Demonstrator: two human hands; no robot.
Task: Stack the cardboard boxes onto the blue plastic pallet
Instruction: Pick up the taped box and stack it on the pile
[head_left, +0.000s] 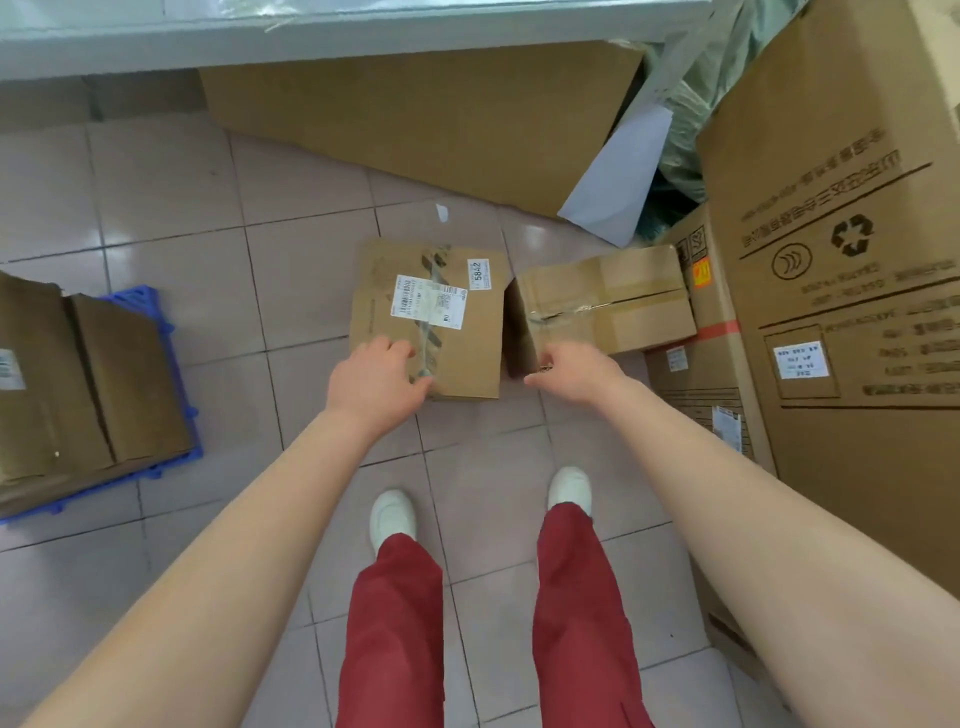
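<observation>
Between the two hands sits a labelled box (428, 317) on the tiled floor (171, 208) — the left hand (375, 384) lies on its near-left corner with fingers spread, not clamped, and the right hand (574, 375) hangs open just beside its right side. Beyond the right hand a second box (605, 301) leans tilted against big cartons (841, 270). Far left of the left hand, the blue pallet (171, 364) carries boxes (78, 384) already.

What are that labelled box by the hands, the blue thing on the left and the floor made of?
The labelled box looks like matte brown corrugated cardboard: creased faces, clear tape, paper stickers. The blue pallet seems moulded plastic, judging by its even colour and gridded edge. The floor appears to be glazed pinkish tile, with grout lines and soft reflections.
</observation>
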